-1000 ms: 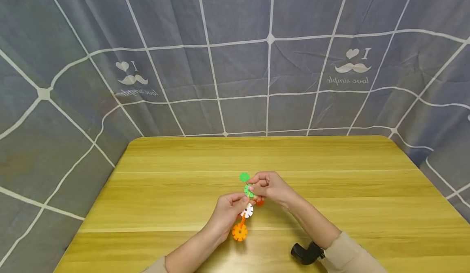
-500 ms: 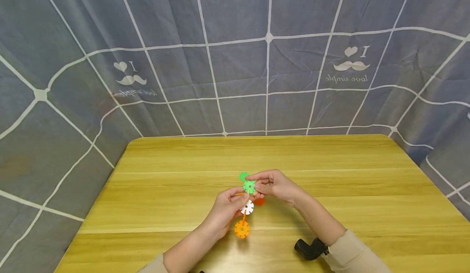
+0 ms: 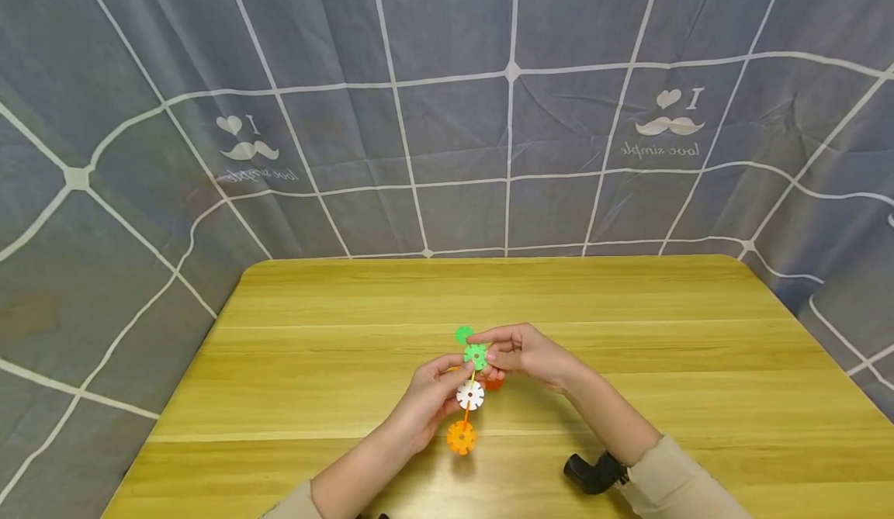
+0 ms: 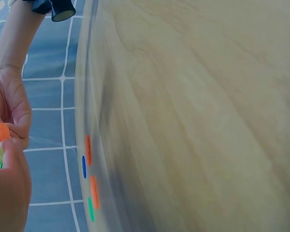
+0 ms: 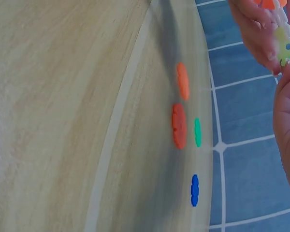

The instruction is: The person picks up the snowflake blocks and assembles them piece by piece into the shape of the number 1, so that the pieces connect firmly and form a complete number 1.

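Note:
A chain of slotted plastic snowflake discs hangs between both hands in the head view. At its top is a green disc (image 3: 476,350); a thin yellow disc (image 3: 472,377), seen edge-on, links it to a white disc (image 3: 464,396). Below, a thin orange piece joins the white one to an orange disc (image 3: 462,446). My left hand (image 3: 427,399) pinches the chain around the green and yellow joint. The right hand (image 3: 527,352) pinches the green disc at its right edge. In the right wrist view a yellow-green disc (image 5: 283,52) shows between the fingers.
Loose discs lie on the wooden table (image 3: 314,364) beyond the hands: a green disc (image 3: 463,333), a red disc (image 3: 495,385), an orange disc (image 5: 182,81) and a blue disc (image 5: 195,190). A black wrist-worn device (image 3: 592,474) sits at the right sleeve.
The right fingers have slid off the face of the green disc to its right edge, baring more of it. The chain's lower end has swung slightly right.

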The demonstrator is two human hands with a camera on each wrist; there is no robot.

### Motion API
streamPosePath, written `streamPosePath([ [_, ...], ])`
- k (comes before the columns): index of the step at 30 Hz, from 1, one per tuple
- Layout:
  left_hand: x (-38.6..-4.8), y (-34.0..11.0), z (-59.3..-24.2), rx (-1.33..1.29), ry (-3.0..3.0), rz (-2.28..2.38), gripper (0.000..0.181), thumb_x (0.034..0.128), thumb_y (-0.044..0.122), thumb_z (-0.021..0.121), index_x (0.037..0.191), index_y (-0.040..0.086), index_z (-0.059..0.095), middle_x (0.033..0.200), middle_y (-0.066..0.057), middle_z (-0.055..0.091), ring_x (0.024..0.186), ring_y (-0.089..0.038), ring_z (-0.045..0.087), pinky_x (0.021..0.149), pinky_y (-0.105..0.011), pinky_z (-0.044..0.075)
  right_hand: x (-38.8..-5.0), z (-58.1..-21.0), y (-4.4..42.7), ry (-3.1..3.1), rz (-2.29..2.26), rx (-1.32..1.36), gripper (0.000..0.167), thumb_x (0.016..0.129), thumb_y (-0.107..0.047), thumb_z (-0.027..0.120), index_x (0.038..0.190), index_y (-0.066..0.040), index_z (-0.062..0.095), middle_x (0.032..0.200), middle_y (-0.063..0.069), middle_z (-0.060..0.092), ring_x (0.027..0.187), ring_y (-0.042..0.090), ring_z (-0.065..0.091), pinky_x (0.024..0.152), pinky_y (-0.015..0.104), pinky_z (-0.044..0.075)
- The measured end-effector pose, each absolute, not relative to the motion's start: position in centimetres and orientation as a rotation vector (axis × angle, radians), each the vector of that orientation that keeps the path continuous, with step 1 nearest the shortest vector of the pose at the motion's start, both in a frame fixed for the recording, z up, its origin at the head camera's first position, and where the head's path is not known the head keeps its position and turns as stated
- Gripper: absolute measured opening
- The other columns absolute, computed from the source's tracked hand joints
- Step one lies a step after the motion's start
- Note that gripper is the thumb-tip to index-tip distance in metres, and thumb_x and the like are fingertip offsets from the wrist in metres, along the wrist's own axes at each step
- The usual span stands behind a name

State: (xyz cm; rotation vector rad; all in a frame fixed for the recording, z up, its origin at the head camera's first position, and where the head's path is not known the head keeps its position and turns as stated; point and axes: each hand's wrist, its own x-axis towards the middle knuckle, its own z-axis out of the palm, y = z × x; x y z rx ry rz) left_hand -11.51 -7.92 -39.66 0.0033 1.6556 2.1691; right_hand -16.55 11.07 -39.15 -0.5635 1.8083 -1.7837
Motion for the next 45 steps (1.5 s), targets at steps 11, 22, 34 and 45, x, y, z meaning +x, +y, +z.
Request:
streamPosePath([
  [11, -11.7, -7.8, -40.1, -0.021, 1.654, 2.191, 0.019, 0.0938, 0.012, 0.054, 0.102, -0.004, 0.058, 0.080, 0.000, 0.060, 0.071, -0.007, 0.060, 0.059, -0.015, 0.049, -16.3, -39.7, 10.8, 1.762, -1.787, -0.585, 0.040, 0.092, 0.004, 0.050, 0.128, 0.019, 0.040, 0.083, 0.006, 0.066, 0.070, 0.010, 0.063, 0.066, 0.022, 0.053],
  [22, -11.7, -8.0, -40.5, -0.024, 1.648, 2.201, 0.018, 0.0940, 0.010, 0.053, 0.102, -0.005, 0.059, 0.082, -0.001, 0.062, 0.074, -0.009, 0.062, 0.059, -0.015, 0.051, -16.6, -40.1, 10.9, 1.784, -1.730, -0.588, 0.044, 0.092, -0.001, 0.054, 0.131, 0.014, 0.041, 0.084, 0.006, 0.068, 0.070, 0.011, 0.062, 0.063, 0.021, 0.051],
  [34, -11.9, -8.5, -40.6, -0.056, 1.692, 2.185, 0.024, 0.0951, 0.010, 0.050, 0.108, -0.009, 0.055, 0.087, -0.005, 0.063, 0.078, -0.010, 0.063, 0.063, -0.017, 0.052, -17.4, -41.0, 11.9, 1.880, -1.726, -0.479, 0.042, 0.087, -0.003, 0.061, 0.125, 0.010, 0.049, 0.080, 0.006, 0.064, 0.070, 0.014, 0.058, 0.062, 0.022, 0.049],
  [45, -12.2, -9.1, -40.8, -0.076, 1.660, 2.210, 0.027, 0.0959, 0.011, 0.049, 0.112, -0.011, 0.053, 0.089, -0.007, 0.064, 0.079, -0.011, 0.063, 0.067, -0.019, 0.054, -18.1, -42.7, 12.3, 2.057, -1.646, -0.356, 0.039, 0.078, 0.007, 0.067, 0.115, 0.014, 0.054, 0.076, 0.005, 0.062, 0.060, 0.011, 0.053, 0.056, 0.019, 0.046],
])
